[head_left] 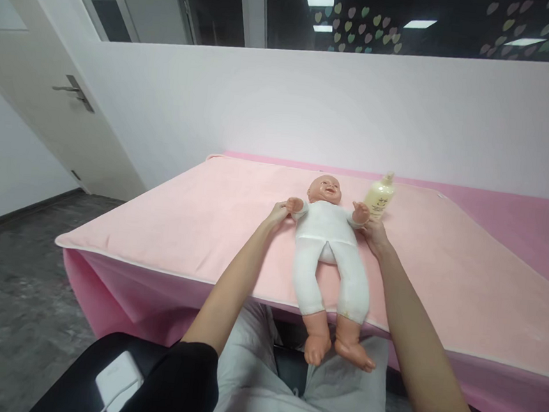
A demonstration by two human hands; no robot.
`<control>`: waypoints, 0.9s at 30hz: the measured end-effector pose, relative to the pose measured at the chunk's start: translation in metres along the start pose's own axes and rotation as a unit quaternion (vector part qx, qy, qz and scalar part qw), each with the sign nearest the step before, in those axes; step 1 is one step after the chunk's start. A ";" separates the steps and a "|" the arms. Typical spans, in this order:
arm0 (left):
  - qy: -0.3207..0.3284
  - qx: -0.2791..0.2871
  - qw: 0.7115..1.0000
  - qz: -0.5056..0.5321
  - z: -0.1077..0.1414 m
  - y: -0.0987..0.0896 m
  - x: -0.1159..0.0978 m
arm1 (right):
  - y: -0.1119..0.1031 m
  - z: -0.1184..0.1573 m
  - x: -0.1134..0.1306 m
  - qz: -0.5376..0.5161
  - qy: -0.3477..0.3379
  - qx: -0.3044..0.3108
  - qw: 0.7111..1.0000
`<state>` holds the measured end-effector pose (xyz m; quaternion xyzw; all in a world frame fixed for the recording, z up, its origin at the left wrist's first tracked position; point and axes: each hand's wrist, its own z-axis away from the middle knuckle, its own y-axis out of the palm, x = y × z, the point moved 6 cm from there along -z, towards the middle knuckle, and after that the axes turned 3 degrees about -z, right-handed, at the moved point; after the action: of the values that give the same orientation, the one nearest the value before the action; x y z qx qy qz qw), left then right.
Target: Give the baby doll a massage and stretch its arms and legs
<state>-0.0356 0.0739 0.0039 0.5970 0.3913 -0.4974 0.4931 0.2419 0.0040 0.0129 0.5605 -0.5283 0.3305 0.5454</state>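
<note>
Head view, near to far. I see my lap at the bottom edge, with a white charger (118, 378) on a dark surface to the left of it; the doll's (327, 236) bare feet overhang the near edge of the pink table (181, 223) and hang above my lap; I judge this overhang the chief risk, since a pull toward me could slide the doll off the smooth cover and onto my knees.

Farther in, the doll lies on its back, head away from me, in a white suit, between my two forearms; my left hand (277, 214) is closed on the doll's wrist on that side, fingers wrapped narrowly around it; my right hand (373, 232) grips the other arm just below its small hand, though I cannot tell how fully those fingers close, as the doll's sleeve hides part of them. Both doll arms are spread outward; I judge that uneven lifting could twist the torso or let one wrist slip free.

Beyond my right hand stands a yellow bottle (380, 197), upright, near the doll's raised hand; a wide sweep of that arm could knock it over; behind it runs the white wall (264, 102).
</note>
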 end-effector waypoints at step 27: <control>-0.008 0.022 0.999 0.027 -0.008 -0.001 0.006 | -0.016 -0.012 -0.022 0.001 0.031 -0.043 0.999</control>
<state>-0.0334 0.0815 -0.0020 0.6140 0.3597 -0.4972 0.4964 0.2551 0.0178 -0.0095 0.5256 -0.5255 0.3249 0.5848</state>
